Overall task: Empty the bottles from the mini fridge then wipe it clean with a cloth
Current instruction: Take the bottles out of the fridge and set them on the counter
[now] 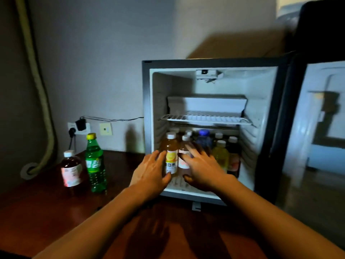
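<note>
The mini fridge stands open on a dark wooden table, with several bottles on its floor. My left hand reaches in with spread fingers beside an amber bottle with a yellow label, the thumb under its base. My right hand is spread in front of a pink-labelled bottle, fingers straight. Behind it stand a blue-capped bottle and a yellow bottle. Two bottles stand outside on the table: a green soda bottle and a dark tea bottle.
The fridge door hangs open to the right. A wire shelf sits in the middle of the fridge. Wall sockets with a plugged adapter are behind the table bottles. A thick hose runs down the left wall.
</note>
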{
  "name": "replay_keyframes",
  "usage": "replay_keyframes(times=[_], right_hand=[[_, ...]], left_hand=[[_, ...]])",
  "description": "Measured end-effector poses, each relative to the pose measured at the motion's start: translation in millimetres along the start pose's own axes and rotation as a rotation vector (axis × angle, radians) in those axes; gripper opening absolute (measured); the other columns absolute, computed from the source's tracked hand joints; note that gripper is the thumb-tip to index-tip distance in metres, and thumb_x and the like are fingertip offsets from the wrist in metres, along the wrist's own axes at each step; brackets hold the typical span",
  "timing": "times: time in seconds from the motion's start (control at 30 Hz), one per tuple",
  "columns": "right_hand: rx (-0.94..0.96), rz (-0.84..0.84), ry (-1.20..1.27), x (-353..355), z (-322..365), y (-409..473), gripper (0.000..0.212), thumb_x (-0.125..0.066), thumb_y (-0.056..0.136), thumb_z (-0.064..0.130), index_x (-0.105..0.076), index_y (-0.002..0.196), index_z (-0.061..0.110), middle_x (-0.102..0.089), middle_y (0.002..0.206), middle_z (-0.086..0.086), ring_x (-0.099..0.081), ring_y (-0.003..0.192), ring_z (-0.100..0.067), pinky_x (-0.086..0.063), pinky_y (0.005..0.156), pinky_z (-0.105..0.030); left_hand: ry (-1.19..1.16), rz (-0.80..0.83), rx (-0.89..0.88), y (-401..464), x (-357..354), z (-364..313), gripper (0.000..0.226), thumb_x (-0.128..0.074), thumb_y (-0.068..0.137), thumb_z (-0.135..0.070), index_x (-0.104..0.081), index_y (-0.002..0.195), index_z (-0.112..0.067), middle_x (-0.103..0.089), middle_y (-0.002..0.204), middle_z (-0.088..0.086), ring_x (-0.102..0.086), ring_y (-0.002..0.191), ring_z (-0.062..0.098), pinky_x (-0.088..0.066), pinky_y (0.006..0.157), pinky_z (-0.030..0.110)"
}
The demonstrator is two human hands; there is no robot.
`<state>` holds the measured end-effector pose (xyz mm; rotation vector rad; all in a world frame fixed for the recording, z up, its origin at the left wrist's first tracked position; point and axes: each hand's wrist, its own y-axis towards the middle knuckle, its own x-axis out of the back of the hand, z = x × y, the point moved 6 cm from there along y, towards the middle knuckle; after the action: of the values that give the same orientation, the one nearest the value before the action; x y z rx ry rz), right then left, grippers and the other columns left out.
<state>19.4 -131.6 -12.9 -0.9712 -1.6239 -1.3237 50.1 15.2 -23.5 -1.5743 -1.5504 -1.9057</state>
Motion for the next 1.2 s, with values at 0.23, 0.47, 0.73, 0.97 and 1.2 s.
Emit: replay_keyframes(times=[0.23,0.47,0.73,0.97,1.2], right_hand=[[-0.153,0.109,0.035,-8.1,-60.9,-17.6,0.07,-0.056,0.087,0.041,-0.022,0.148,0.035,-0.015,0.161,-0.005,-0.045,0.13,-0.038,-0.039,0.105,-0.052],[-0.338,0.015,-0.026,-14.5,-101.5,-3.2,0.084,-0.049,0.092,0.047,0.005,0.154,0.032,0.025,0.159,-0.011,0.017,0.147,-0.032,0.005,0.12,-0.049],[-0.375,-0.055,-0.091,-33.9,-103.7,1.2,0.071,-0.057,0.089,0.028,-0.024,0.151,0.03,-0.007,0.16,-0.017,-0.019,0.145,-0.038,-0.016,0.116,-0.054],[-0.485,-0.323,-0.113,-20.3,-112.2,5.1,0.057,-0.068,0.08,0.031,-0.053,0.133,0.017,-0.053,0.127,-0.015,-0.056,0.105,-0.035,-0.049,0.083,-0.046],[-0.534,-0.33,-0.076,-12.1,-112.6,6.2,0.031,-0.06,0.085,0.022,-0.059,0.117,0.018,-0.058,0.116,-0.011,-0.055,0.104,-0.032,-0.045,0.085,-0.042]], left_hand=[[-0.051,0.08,-0.09,37.2,-38.3,-59.5,0.083,-0.058,0.085,-0.048,-0.011,0.151,-0.03,-0.018,0.155,-0.003,-0.035,0.134,0.028,-0.047,0.096,0.038],[-0.048,0.086,-0.122,76.8,-57.5,-83.4,0.088,-0.06,0.087,-0.039,-0.004,0.153,-0.026,-0.002,0.161,0.0,-0.016,0.146,0.027,-0.04,0.107,0.035],[-0.047,0.165,-0.061,113.0,-67.7,-108.8,0.081,-0.044,0.094,-0.015,0.012,0.153,-0.026,0.016,0.161,0.001,0.001,0.148,0.027,-0.019,0.119,0.039],[-0.024,0.165,-0.115,136.8,-77.1,-112.9,0.083,-0.05,0.095,-0.027,0.009,0.153,-0.019,0.012,0.161,0.007,0.0,0.148,0.031,-0.023,0.118,0.041],[-0.066,-0.132,-0.184,139.8,-62.7,-125.2,0.037,-0.051,0.093,-0.035,-0.045,0.124,-0.017,-0.041,0.127,0.011,-0.048,0.11,0.032,-0.048,0.077,0.039]])
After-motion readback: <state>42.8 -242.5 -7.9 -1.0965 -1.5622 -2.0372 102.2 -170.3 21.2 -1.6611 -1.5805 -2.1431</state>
